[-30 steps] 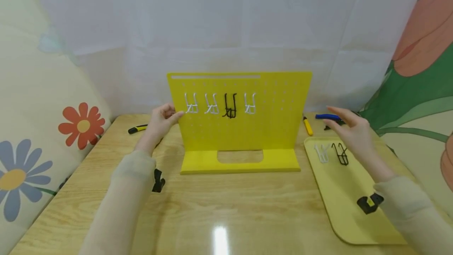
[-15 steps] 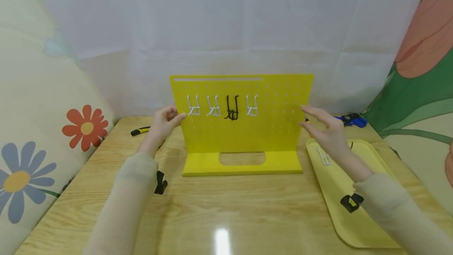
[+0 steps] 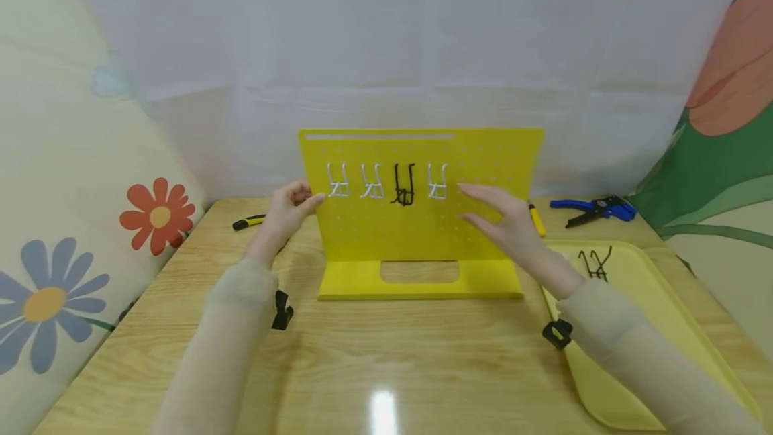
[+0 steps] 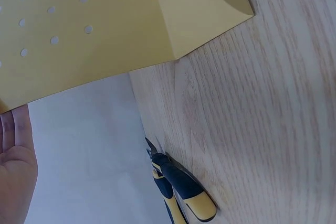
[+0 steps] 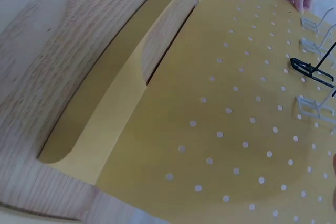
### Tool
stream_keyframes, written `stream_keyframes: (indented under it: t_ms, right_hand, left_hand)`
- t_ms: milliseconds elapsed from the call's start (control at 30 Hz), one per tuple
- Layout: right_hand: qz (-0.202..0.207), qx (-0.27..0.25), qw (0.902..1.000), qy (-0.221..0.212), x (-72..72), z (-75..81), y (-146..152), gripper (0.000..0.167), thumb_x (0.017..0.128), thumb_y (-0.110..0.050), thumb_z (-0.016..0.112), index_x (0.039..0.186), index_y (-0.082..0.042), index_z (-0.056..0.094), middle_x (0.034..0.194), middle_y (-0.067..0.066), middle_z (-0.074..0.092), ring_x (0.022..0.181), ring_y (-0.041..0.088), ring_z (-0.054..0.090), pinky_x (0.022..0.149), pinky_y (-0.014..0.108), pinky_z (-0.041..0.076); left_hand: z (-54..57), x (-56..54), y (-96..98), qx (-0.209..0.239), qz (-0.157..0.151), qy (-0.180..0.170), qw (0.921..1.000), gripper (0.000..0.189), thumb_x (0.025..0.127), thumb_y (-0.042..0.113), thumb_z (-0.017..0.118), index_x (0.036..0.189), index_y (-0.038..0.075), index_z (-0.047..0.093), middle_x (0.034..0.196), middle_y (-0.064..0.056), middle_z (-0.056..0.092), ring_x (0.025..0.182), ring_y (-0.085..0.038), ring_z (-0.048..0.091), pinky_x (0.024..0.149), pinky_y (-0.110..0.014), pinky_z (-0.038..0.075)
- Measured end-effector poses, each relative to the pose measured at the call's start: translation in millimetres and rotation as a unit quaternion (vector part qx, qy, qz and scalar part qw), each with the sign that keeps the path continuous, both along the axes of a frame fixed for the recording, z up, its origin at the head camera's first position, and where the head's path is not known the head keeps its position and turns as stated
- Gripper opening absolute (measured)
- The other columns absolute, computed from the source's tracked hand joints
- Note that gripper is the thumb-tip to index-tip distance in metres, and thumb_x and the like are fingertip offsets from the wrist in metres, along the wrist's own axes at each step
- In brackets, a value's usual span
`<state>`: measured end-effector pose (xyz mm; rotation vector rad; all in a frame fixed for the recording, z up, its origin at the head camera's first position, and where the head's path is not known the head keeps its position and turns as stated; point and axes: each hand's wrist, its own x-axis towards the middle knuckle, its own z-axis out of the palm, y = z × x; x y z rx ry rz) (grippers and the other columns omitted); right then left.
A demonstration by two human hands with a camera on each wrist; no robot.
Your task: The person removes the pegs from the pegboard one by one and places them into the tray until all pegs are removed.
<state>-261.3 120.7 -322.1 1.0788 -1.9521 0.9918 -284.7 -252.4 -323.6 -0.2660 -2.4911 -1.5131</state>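
A yellow pegboard [image 3: 386, 237] stands upright on its base at the middle of the table. Its left edge is gripped by my left hand [image 3: 285, 213], thumb in front and fingers behind. White wire hooks [image 3: 372, 184] hang on the board in a row, with one black wire hook [image 3: 403, 188] among them. Just right of the rightmost white hook [image 3: 437, 183], my right hand [image 3: 512, 221] is held up with thumb and fingers apart and nothing visible between them. In the right wrist view the hooks jut from the pegboard [image 5: 231, 145]; that hand barely shows at the edge.
A yellow tray [image 3: 640, 327] lies at the right, bearing another black hook [image 3: 594, 264]; my right forearm covers part of it. Blue-handled pliers [image 3: 598, 209] and a yellow-handled tool [image 3: 537, 220] lie behind. Black-and-yellow pliers [image 4: 181, 184] rest at the left.
My right hand has moved left from above the tray to the board, beside the rightmost white hook. My left hand stays on the board's left edge, and the view has shifted slightly.
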Motion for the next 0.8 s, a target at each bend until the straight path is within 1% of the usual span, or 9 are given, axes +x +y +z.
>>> stream_keyframes:
  t_ms: [133, 267, 400, 500, 633, 800]
  right_hand:
    - [-0.015, 0.02, 0.9997, -0.005, -1.0, 2.8, -6.5, 0.047, 0.072, 0.003, 0.077, 0.117, 0.003, 0.063, 0.118, 0.018, 0.064, 0.108, 0.032, 0.062, 0.095, 0.035, 0.05]
    - [-0.004, 0.033, 0.9994, -0.011, -5.3, 4.6, -12.5, 0.047, 0.073, 0.004, 0.076, 0.117, 0.004, 0.062, 0.119, 0.018, 0.064, 0.109, 0.033, 0.061, 0.096, 0.039, 0.049]
    - [0.001, 0.03, 0.9995, -0.01, -10.7, 4.6, -17.5, 0.046, 0.071, 0.005, 0.076, 0.115, 0.006, 0.062, 0.117, 0.02, 0.064, 0.107, 0.036, 0.062, 0.098, 0.044, 0.048]
    - [0.003, 0.025, 0.9996, -0.012, -12.5, 4.4, -21.6, 0.043, 0.071, 0.005, 0.076, 0.113, 0.006, 0.063, 0.115, 0.021, 0.064, 0.105, 0.036, 0.063, 0.096, 0.044, 0.049]
    - [0.012, 0.028, 0.9994, -0.018, -12.9, 3.9, -27.4, 0.04, 0.073, 0.006, 0.075, 0.111, 0.005, 0.065, 0.114, 0.02, 0.065, 0.104, 0.034, 0.063, 0.093, 0.039, 0.051]
    - [0.017, 0.034, 0.999, -0.025, -13.9, 3.3, -35.6, 0.037, 0.075, 0.006, 0.073, 0.111, 0.005, 0.065, 0.114, 0.019, 0.066, 0.104, 0.032, 0.064, 0.094, 0.037, 0.051]
  left_hand:
    - [0.7, -0.4, 1.2, -0.003, 0.003, -0.006, 1.0, 0.026, 0.093, 0.018, 0.059, 0.099, -0.006, 0.056, 0.072, 0.022, 0.061, 0.073, 0.003, 0.059, 0.074, -0.019, 0.055]
    - [1.4, 0.2, 1.3, 0.0, 0.004, -0.009, 0.9999, 0.026, 0.093, 0.019, 0.059, 0.099, -0.007, 0.056, 0.073, 0.022, 0.061, 0.074, 0.003, 0.059, 0.076, -0.021, 0.056]
    - [1.0, -0.1, 2.1, 0.005, 0.002, -0.009, 0.9999, 0.026, 0.093, 0.019, 0.059, 0.099, -0.006, 0.055, 0.074, 0.022, 0.061, 0.075, 0.003, 0.059, 0.077, -0.022, 0.056]
    - [0.6, 0.0, 2.2, 0.007, 0.001, -0.012, 0.9999, 0.025, 0.094, 0.018, 0.058, 0.099, -0.006, 0.055, 0.075, 0.023, 0.061, 0.076, 0.004, 0.059, 0.077, -0.022, 0.056]
    - [0.6, 0.1, 1.9, 0.007, 0.002, -0.013, 0.9999, 0.025, 0.094, 0.018, 0.058, 0.099, -0.006, 0.054, 0.074, 0.024, 0.06, 0.075, 0.005, 0.059, 0.077, -0.021, 0.056]
    - [0.1, 0.0, 1.1, 0.015, -0.002, -0.011, 0.9998, 0.025, 0.094, 0.017, 0.058, 0.099, -0.007, 0.054, 0.074, 0.024, 0.061, 0.075, 0.004, 0.06, 0.075, -0.018, 0.055]
